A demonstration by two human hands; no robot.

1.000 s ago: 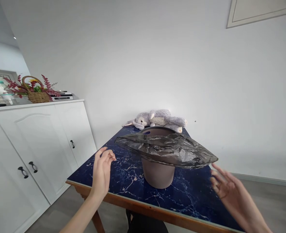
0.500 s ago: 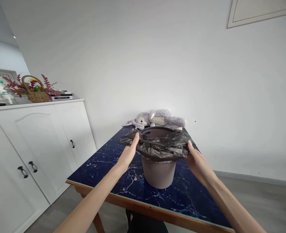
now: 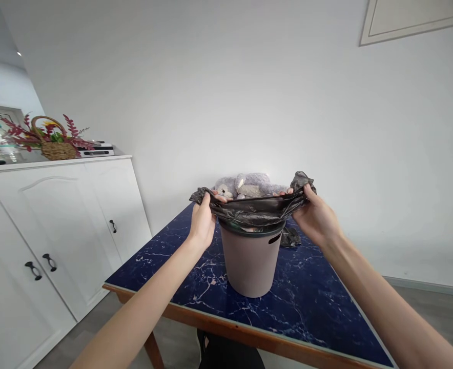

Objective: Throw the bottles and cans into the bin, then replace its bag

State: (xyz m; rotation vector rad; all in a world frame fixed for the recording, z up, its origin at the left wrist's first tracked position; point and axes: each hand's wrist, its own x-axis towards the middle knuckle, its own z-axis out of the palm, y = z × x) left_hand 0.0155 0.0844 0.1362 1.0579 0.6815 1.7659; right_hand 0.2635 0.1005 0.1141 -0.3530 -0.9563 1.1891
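Observation:
A taupe plastic bin (image 3: 250, 261) stands upright on the dark blue marbled table (image 3: 311, 312). A black plastic bag (image 3: 255, 209) is stretched over its mouth. My left hand (image 3: 202, 223) grips the bag's left edge and my right hand (image 3: 317, 214) grips its right edge, both closed on the film and lifted slightly above the rim. A bit of bag hangs behind the bin at the right.
A grey plush toy (image 3: 245, 185) lies at the table's far end against the white wall. A white cabinet (image 3: 53, 230) stands on the left, carrying a wicker basket of red flowers (image 3: 55, 141). The table's wooden front edge (image 3: 211, 328) is close to me.
A second ago the bag lay spread loose over the bin with both hands open beside it. Both hands then closed in, took the bag's edges and lifted them above the rim.

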